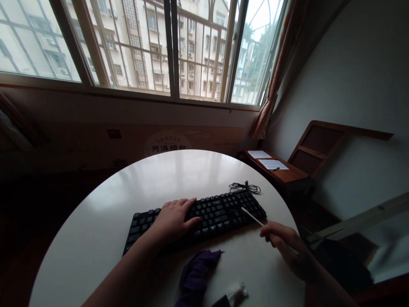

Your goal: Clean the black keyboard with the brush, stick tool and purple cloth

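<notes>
A black computer keyboard (211, 217) lies at a slant on the round white table. My left hand (175, 219) rests over its left half, fingers stretched out across the keys and thumb apart. In my right hand (284, 243), pinched between thumb and fingers, is a thin cotton swab (254, 216). The swab's white tip is over the right part of the keyboard; whether it touches the keys I cannot tell. Behind the keyboard's right end sits its coiled black cable (245, 186). A crumpled purple cloth (200, 273) lies in front of the keyboard.
Near the table's (96, 221) front edge is a small dark item with a white, clear-looking part (234, 295), partly cut off. A wooden bench (294, 172) with paper sheets (273, 164) and a pen stands at the right. Barred windows (201, 55) line the far wall.
</notes>
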### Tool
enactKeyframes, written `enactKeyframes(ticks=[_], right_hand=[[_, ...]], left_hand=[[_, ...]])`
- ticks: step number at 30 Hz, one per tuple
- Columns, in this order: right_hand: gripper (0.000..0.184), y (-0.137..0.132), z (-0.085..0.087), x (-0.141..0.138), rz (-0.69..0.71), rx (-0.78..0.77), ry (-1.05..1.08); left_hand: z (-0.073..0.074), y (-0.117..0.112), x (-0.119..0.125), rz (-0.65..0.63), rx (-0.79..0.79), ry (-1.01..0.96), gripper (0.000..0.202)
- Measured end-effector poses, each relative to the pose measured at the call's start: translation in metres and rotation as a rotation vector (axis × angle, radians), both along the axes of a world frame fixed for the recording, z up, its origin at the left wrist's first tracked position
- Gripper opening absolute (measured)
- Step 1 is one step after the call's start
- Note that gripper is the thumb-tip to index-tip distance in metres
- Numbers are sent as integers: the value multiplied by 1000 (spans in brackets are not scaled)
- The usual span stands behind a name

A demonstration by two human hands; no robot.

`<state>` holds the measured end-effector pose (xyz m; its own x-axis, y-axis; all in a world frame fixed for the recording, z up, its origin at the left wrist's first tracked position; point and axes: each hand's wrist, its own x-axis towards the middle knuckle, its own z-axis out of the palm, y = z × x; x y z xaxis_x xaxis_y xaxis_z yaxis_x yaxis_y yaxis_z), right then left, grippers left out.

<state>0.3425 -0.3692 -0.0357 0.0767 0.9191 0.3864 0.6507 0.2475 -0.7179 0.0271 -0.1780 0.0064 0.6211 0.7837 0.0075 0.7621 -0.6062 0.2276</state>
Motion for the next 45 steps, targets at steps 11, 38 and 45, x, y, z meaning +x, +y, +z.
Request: enactKeyframes(ticks=[11, 38, 45], right_hand=[[31, 15, -2, 15, 191, -91, 57], [24, 14, 19, 12, 210, -133, -140], [25, 16, 22, 18, 231, -176, -92]], left_hand=[[2, -1, 1, -11, -2, -15, 68], [1, 0, 1, -5, -16, -21, 69], [-2, 1, 0, -17, -3, -24, 69]])
